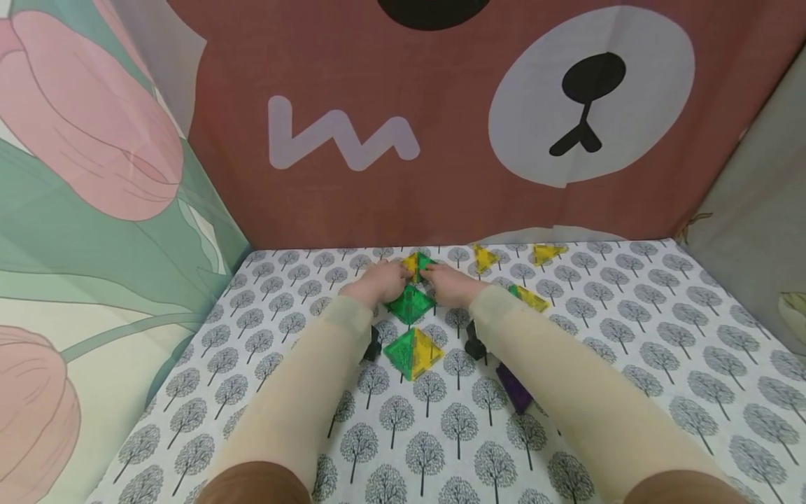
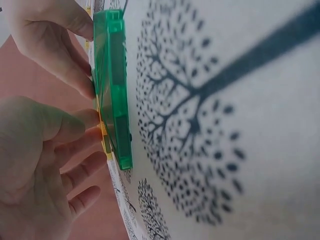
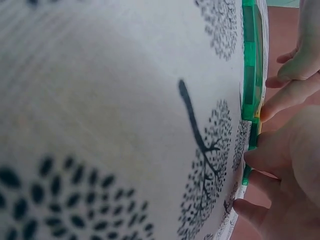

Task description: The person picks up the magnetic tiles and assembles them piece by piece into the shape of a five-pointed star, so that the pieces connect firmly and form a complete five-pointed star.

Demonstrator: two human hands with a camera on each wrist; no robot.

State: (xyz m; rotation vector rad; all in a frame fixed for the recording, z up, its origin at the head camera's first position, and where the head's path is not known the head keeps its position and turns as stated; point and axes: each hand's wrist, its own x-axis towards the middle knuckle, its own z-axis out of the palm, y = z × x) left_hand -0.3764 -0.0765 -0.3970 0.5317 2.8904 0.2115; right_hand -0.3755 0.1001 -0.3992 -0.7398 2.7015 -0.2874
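At the far middle of the cloth in the head view, a yellow triangle tile [image 1: 411,264] lies beside a green triangle tile [image 1: 425,262]. My left hand [image 1: 380,282] touches the yellow one with fairly straight fingertips, the other fingers spread. From the other side my right hand [image 1: 452,283] holds the green one by its edges between thumb and fingers; part of it is hidden. Just in front of both hands lies a diamond of green tiles [image 1: 409,304]. Nearer still is a half-green, half-yellow diamond [image 1: 412,353].
Two yellow tile pieces [image 1: 484,258] [image 1: 548,253] lie at the back right. Beside my right forearm are a green-and-yellow piece [image 1: 530,298] and a purple tile [image 1: 513,388]. Fabric with a bear face [image 1: 352,203] rises behind the tree-print cloth [image 1: 636,308].
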